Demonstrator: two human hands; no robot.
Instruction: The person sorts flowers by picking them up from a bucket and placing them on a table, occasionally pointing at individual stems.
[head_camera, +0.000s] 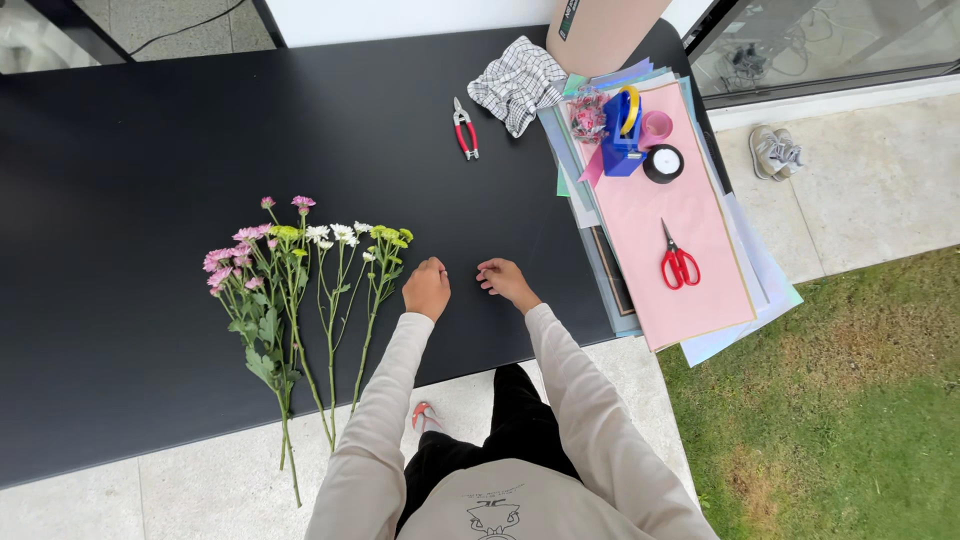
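Left hand (427, 289) curled in loose fist, resting on black table (130, 150), holding nothing. Right hand (506, 281) just beside, fingers bent, empty too. Flowers (300, 290) lying flat just left of left hand, not touching: pink, white, green heads, stems hanging over near table edge. Red scissors (679, 264) on pink paper (690, 300) off right. Farther back: red clippers (465, 130), checked cloth (517, 82), blue tape holder (622, 135).

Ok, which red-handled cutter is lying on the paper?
The scissors, on the pink sheet at right. The pruners lie on the bare black table.
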